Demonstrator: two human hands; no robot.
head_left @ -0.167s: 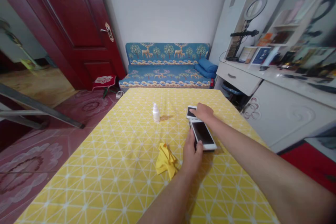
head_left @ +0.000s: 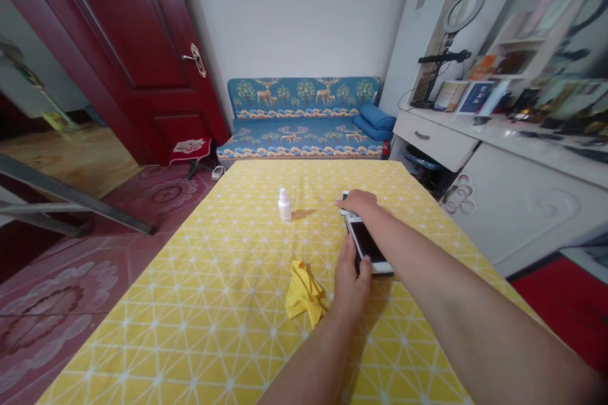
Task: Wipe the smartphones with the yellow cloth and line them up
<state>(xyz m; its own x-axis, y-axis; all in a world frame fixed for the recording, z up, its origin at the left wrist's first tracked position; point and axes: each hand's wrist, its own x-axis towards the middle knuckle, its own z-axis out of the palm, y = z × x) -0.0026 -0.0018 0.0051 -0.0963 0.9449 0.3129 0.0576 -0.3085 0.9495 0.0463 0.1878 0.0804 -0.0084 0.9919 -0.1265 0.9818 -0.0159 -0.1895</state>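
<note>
A larger white smartphone (head_left: 368,244) with a dark screen lies on the right part of the table, and a dark edge shows beneath it. My left hand (head_left: 350,278) is closed round its near left corner, thumb on the near edge and fingers along the left side. Just past its far end is a smaller white phone (head_left: 346,195), mostly covered by my right hand (head_left: 361,202). That hand spans the small phone from above, thumb at its left edge; the other fingertips are hidden. A crumpled yellow cloth (head_left: 304,294) lies left of my left hand.
A white spray bottle (head_left: 284,207) stands upright on the yellow patterned tablecloth (head_left: 213,291). Beyond the table is a blue sofa (head_left: 299,130). A white cabinet (head_left: 532,196) with a ring light (head_left: 465,9) stands at the right, a red stool (head_left: 190,149) at the left.
My right hand has shifted left over the small phone, its thumb going from the screen to the left edge. My left hand keeps its hold on the larger phone.
</note>
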